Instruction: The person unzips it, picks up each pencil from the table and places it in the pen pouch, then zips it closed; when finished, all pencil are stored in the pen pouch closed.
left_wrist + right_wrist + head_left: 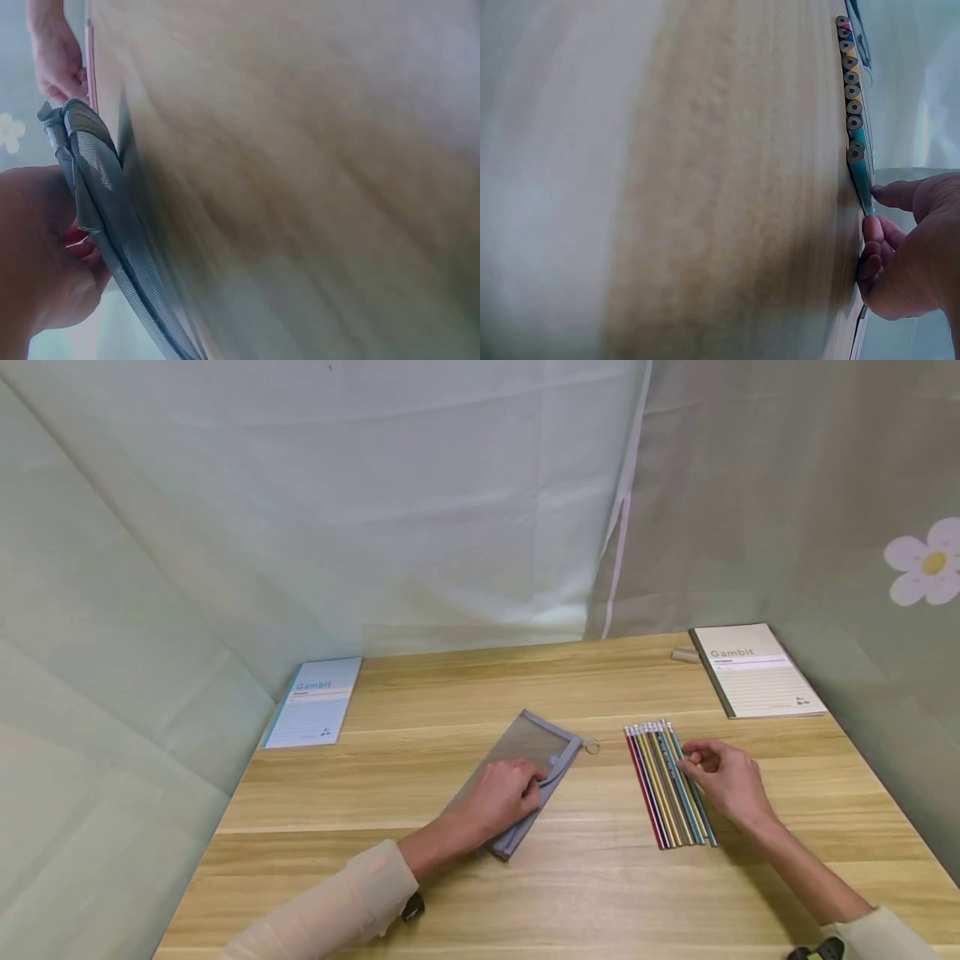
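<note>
A grey mesh pencil case (pixel 517 743) with a zip lies slanted on the table. My left hand (pixel 498 797) rests over it and grips the zipped edge, fingers curled at the opening; part of the case is hidden beneath. To the right lies a row of pencils (pixel 662 793), side by side, eraser ends away from me. At the row's right end my right hand (pixel 731 785) pinches a teal pencil (pixel 861 178) between thumb and fingers. In the right wrist view its unsharpened near end sits slightly apart from the others.
A blue-spined notebook (pixel 313 703) lies at the back left of the wooden table (pixel 420 693). A dark-spined notebook (pixel 757 672) is at the back right, beside a small beige block (pixel 685 655). Fabric walls (pixel 450 510) enclose the back and sides.
</note>
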### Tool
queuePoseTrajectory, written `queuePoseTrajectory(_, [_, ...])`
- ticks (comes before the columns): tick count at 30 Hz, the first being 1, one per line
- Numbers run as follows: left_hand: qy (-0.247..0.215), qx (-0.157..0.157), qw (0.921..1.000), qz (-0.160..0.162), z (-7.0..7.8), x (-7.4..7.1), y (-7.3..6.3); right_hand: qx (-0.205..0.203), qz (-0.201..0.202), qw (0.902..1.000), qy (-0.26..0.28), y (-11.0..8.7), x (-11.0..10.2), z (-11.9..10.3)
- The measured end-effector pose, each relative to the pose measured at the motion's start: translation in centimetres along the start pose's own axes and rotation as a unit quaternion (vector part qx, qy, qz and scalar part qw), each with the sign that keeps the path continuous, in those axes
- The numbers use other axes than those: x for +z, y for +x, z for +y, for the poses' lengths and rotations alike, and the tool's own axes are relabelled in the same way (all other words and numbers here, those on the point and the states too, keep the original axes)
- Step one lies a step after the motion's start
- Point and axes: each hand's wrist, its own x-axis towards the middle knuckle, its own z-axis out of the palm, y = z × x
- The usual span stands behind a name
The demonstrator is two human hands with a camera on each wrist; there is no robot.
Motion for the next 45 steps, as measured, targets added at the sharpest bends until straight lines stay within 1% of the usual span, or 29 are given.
queuePoseTrajectory(3, [-0.045,-0.019,0.9987,-0.014,-0.3,-0.3,0.0,0.001,-0.003,1.0,0.002,0.0,0.0,0.0])
queuePoseTrajectory(6, [-0.083,-0.034,0.9954,-0.033,-0.4,-0.6,0.0,-0.001,0.0,1.0,0.001,0.0,0.0,0.0])
queuePoseTrajectory(8, [-0.099,-0.042,0.9931,-0.047,-0.5,-0.7,0.1,-0.004,0.003,1.0,-0.001,0.1,0.1,0.0])
queuePoseTrajectory(10, [-0.104,-0.05,0.9914,-0.062,-0.5,-0.7,0.2,-0.007,0.006,1.0,-0.003,0.1,0.1,0.0])
queuePoseTrajectory(13, [-0.113,-0.058,0.9892,-0.073,-0.5,-0.7,0.3,-0.009,0.006,0.9999,-0.005,0.1,0.1,0.0])
queuePoseTrajectory(16, [-0.121,-0.062,0.9887,-0.063,-0.6,-0.5,0.2,-0.007,0.003,1.0,-0.003,0.1,0.2,0.0])
queuePoseTrajectory(20, [-0.122,-0.053,0.9908,-0.026,-0.8,0.0,-0.1,-0.005,-0.004,1.0,-0.001,0.1,0.3,0.0])
queuePoseTrajectory(24, [-0.117,-0.043,0.9921,0.01,-0.9,0.3,-0.3,-0.009,-0.002,0.9999,-0.005,0.2,0.3,0.0])
queuePoseTrajectory(26, [-0.123,-0.045,0.9912,0.016,-0.8,0.3,-0.3,-0.011,0.001,0.9999,-0.007,0.3,0.2,0.1])
queuePoseTrajectory(28, [-0.133,-0.052,0.9896,0.017,-0.9,0.3,-0.2,-0.011,0.002,0.9999,-0.01,0.3,0.2,0.2])
queuePoseTrajectory(30, [-0.15,-0.064,0.9866,0.012,-0.9,0.3,-0.3,-0.011,0.0,0.9999,-0.008,0.3,0.2,0.2])
queuePoseTrajectory(33, [-0.182,-0.086,0.9795,0.003,-0.9,0.2,-0.3,-0.01,-0.001,0.9999,-0.006,0.3,0.1,0.2])
queuePoseTrajectory(39, [-0.257,-0.131,0.9574,-0.012,-1.3,0.3,-0.4,-0.005,-0.006,1.0,-0.005,0.3,-0.1,0.1])
queuePoseTrajectory(41, [-0.27,-0.143,0.952,-0.013,-1.5,0.2,-0.4,-0.002,-0.008,1.0,-0.005,0.2,-0.1,0.1])
queuePoseTrajectory(45, [-0.285,-0.16,0.9451,-0.016,-1.7,0.1,-0.3,0.001,-0.014,0.9999,-0.001,0.2,-0.2,0.0])
